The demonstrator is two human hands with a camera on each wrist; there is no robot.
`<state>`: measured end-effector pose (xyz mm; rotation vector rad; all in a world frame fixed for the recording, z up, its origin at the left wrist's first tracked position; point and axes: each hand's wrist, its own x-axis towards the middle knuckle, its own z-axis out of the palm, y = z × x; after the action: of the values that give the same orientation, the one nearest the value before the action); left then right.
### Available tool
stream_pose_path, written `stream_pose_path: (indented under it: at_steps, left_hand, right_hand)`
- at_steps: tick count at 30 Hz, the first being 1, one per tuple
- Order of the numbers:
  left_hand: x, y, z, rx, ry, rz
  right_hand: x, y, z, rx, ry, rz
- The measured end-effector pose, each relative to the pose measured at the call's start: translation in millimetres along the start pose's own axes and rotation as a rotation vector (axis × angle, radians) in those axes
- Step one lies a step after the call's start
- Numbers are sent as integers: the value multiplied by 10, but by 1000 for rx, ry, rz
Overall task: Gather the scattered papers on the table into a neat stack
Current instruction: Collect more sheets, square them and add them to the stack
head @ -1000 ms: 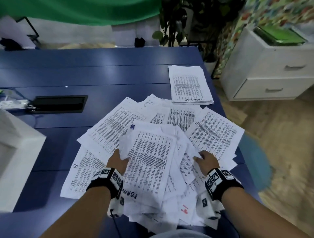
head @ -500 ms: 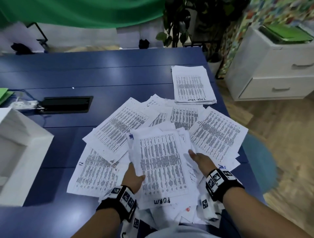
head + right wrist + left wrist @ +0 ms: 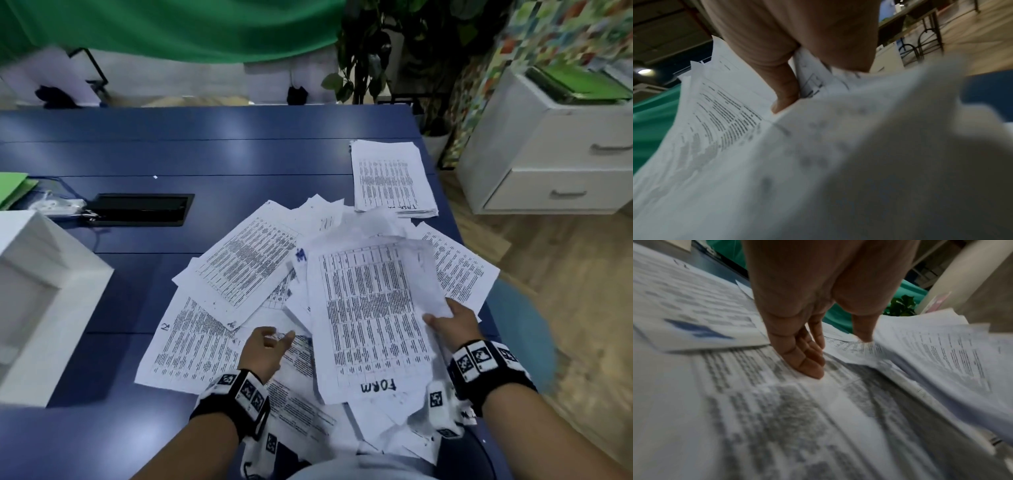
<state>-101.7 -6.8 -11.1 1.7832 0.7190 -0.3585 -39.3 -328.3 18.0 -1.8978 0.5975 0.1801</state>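
Blue table [image 3: 205,154] strewn with papers [image 3: 246,263] — white drawers [image 3: 548,164] beyond.

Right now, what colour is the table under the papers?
Dark blue. The table shows best in the head view, beneath the white papers.

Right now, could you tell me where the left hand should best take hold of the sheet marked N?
Probably its near right edge, coming from the right. The sheet marked N lies flat; the left hand is beside that edge, while another sheet covers its far corner.
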Motion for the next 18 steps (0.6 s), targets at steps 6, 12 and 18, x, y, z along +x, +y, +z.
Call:
stream_pose_path:
  at_steps: [6,12,18]
  left_hand:
    - [-337,444,255,-123,-242,4]
    - [-322,639,123,-204,-101,84]
    - [-472,904,-90,-337,-126,268]
  right_hand:
    - [-120,86,101,178,-213,105]
    - [-153,-165,110,100,-413,66]
    - [-464,-840,131,287,-427,-152]
